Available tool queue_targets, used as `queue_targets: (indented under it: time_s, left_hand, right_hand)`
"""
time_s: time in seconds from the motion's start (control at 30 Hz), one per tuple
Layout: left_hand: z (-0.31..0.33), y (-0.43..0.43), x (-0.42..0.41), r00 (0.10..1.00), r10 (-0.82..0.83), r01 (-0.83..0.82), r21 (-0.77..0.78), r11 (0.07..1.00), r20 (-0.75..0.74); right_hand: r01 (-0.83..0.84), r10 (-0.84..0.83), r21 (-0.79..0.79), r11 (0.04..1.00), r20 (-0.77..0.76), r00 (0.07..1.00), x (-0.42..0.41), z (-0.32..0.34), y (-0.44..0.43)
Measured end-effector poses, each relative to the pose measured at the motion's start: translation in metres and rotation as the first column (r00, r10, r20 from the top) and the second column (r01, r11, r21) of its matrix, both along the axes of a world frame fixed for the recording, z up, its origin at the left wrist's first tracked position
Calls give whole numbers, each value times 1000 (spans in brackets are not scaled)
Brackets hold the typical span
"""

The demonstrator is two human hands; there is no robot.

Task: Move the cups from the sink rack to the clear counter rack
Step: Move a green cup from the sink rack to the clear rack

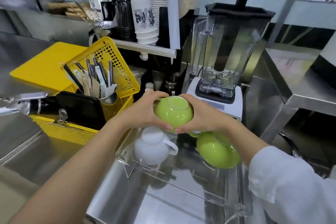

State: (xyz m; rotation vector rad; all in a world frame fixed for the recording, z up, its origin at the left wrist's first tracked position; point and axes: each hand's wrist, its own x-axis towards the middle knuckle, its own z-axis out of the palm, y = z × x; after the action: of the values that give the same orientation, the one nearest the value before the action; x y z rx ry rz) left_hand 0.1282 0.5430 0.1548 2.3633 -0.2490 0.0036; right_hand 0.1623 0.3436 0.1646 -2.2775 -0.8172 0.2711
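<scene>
I hold a green cup (173, 112) upside down, its white foot ring facing up, over the back of the clear counter rack (181, 183). My left hand (143, 112) grips its left side and my right hand (201, 114) its right side. On the rack a white cup (151, 148) sits upside down at the left with its handle to the right. Another green cup (217, 152) rests upside down at the right, partly under my right forearm. The yellow sink rack (69, 131) stands to the left.
The yellow rack holds a black tray (81, 109) and a metal tin of cutlery and straws (107, 96). A blender (227, 56) on a white base stands right behind the clear rack. A shelf with stacked paper cups (145, 18) runs along the back. A steel table edge (294, 96) is at the right.
</scene>
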Motion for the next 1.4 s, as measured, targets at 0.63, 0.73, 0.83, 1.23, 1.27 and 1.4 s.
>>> queue_targets:
  time_s: [0.63,0.73,0.83,1.23,1.27,1.4]
  left_hand:
    - [-15,-4,7,994,26,-1,232,973,-105]
    - [-15,-6,9,986,32,13,266,964,-164]
    - [-17,-8,12,969,29,43,284,958,-244]
    - [30,-80,-8,989,-16,-20,239,971,149]
    - [32,-97,-11,983,-51,10,220,975,179]
    - [26,-172,-19,958,-182,145,173,974,221]
  right_hand:
    - [-4,33,-317,948,84,996,0,-19,12]
    - [3,32,-349,937,96,995,-1,-20,12]
    - [1,50,-406,914,115,992,-2,-23,11]
    - [169,-121,-114,979,342,932,-36,6,-71]
    - [198,-153,-93,976,360,920,-40,4,-86]
    - [353,-313,-42,935,373,873,-59,-7,-156]
